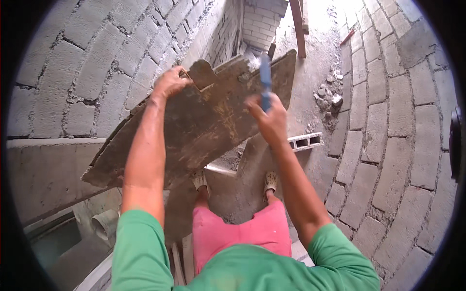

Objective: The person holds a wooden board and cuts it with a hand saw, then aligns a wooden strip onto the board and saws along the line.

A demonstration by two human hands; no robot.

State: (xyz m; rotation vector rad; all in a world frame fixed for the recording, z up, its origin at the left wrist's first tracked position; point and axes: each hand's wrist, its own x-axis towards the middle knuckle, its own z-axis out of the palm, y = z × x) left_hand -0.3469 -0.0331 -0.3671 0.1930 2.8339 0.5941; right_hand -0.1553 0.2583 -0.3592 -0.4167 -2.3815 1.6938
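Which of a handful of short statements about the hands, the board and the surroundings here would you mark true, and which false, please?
1. The right hand holds a blue tool, blurred in the picture. True.
2. The hollow block lies to the right of both shoes. True.
3. The left hand is on the hollow block. False: the left hand is at the upper edge of the brown board.
4. The shorts are green. False: the shorts are pink; the shirt is green.
5. The wall on the right is built of grey blocks. True.
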